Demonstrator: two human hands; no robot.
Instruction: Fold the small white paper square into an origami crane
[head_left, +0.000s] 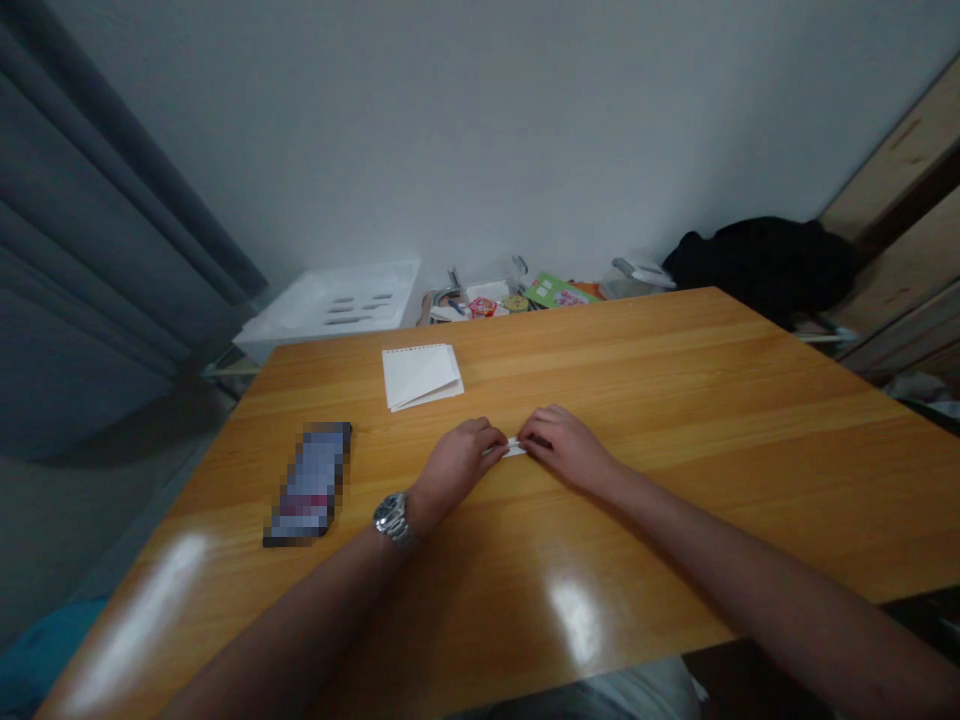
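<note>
Both my hands rest on the wooden table (675, 400) near its middle, fingertips meeting over a small white folded paper piece (514, 448). My left hand (457, 465), with a silver watch on the wrist, has its fingers curled and pinched on the paper's left end. The fingers of my right hand (566, 447) are curled and pressed on the paper's right end. Most of the paper is hidden under the fingers.
A white spiral notepad (420, 375) lies farther back on the table. A phone (310, 484) lies at the left. Behind the table are a white tray-like box (330, 300), small colourful items (517, 295) and a black bag (757, 262). A curtain hangs at left.
</note>
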